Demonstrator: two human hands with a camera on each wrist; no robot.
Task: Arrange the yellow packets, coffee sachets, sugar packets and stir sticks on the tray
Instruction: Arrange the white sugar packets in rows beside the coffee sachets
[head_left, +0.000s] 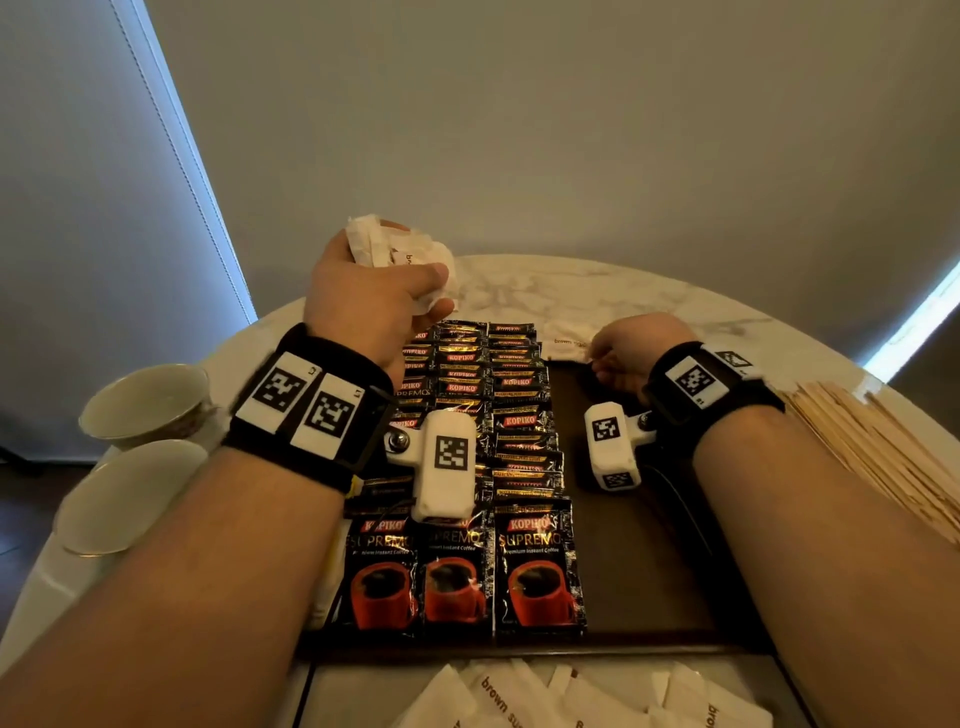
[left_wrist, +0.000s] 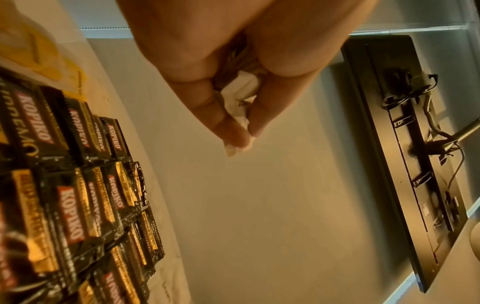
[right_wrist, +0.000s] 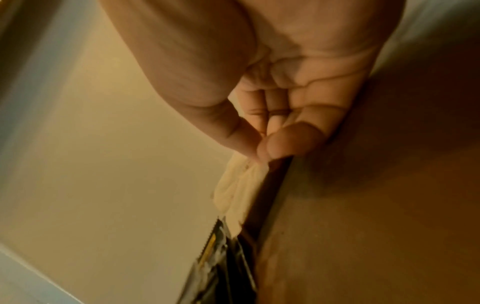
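Black Kopiko coffee sachets lie in three overlapping rows on the left part of the dark tray. My left hand is raised above the tray's far left corner and grips a bunch of white sugar packets, also visible between the fingers. My right hand is low at the tray's far edge and pinches a white sugar packet between thumb and fingertips. Yellow packets lie beyond the coffee rows. A pile of wooden stir sticks lies to the right.
More sugar packets are scattered on the marble table in front of the tray. Two cream cups stand at the left edge. The tray's right half is bare dark wood. A wall-mounted screen shows in the left wrist view.
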